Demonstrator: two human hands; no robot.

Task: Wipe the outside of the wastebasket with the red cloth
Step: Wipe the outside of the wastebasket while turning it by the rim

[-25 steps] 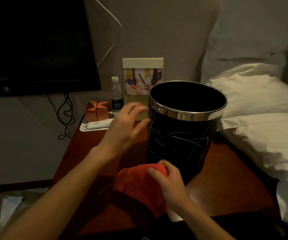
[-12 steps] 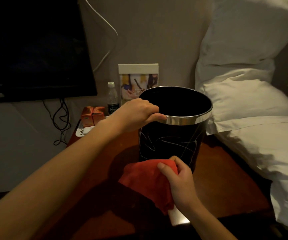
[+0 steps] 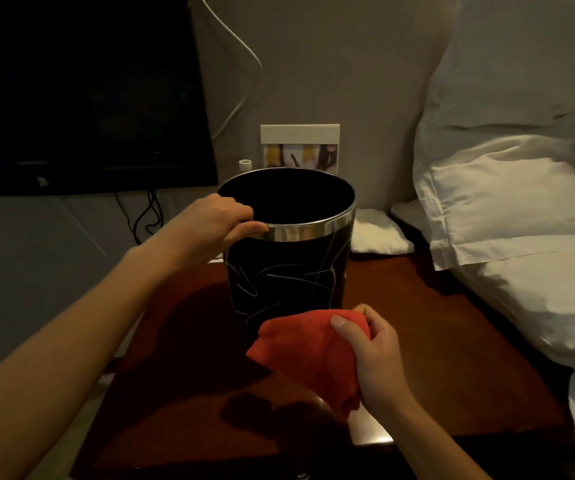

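A dark television (image 3: 81, 91) hangs on the wall past the table's left edge, with cables (image 3: 144, 216) trailing below it; my left hand (image 3: 215, 226) comes next, fingers curled over the metal rim of the wastebasket (image 3: 289, 271) with my thumb on the outside, gripping it to steady it; the wastebasket stands upright near the middle of the table (image 3: 435, 341), toward its back edge, black with thin pale lines on its wall; behind it a bottle cap (image 3: 245, 164) and a framed card (image 3: 300, 147) show above the rim; in front of its base my right hand (image 3: 372, 355) clutches the bunched red cloth (image 3: 310, 351), which lies against or just short of the lower wall, I cannot tell which; white pillows (image 3: 507, 202) crowd the table's right edge. I judge the wiping barely begun; if I press hard low down while my rim grip is loose, the light wastebasket may tip or slide back into the bottle and card; a trailing fold of cloth may also drag on the table rather than clean the wall.
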